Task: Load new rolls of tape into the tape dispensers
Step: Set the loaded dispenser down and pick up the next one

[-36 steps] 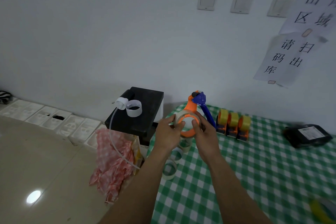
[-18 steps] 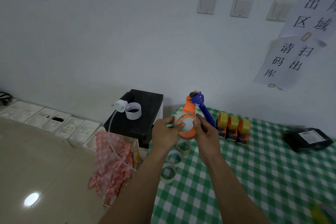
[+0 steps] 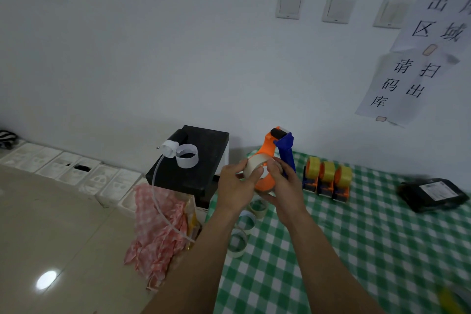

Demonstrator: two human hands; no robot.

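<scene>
An orange and blue tape dispenser (image 3: 270, 150) is held upright above the left end of the green checked table (image 3: 356, 237). My right hand (image 3: 283, 188) grips its lower body and blue handle. My left hand (image 3: 235, 186) pinches a pale tape roll (image 3: 252, 166) against the dispenser's hub. Three empty pale tape rings (image 3: 244, 219) lie on the cloth below my wrists. Three loaded dispensers with yellow rolls (image 3: 327, 180) stand in a row to the right.
A black box (image 3: 193, 160) with a white ring and tube on top stands left of the table, a pink checked cloth (image 3: 158, 227) hanging beside it. A black packet (image 3: 433, 194) lies at the table's far right. White trays line the wall on the floor.
The tape roll has tilted and come partly off the orange hub toward the left, with my left fingers now round its edge. Both hands and the dispenser stay in about the same place.
</scene>
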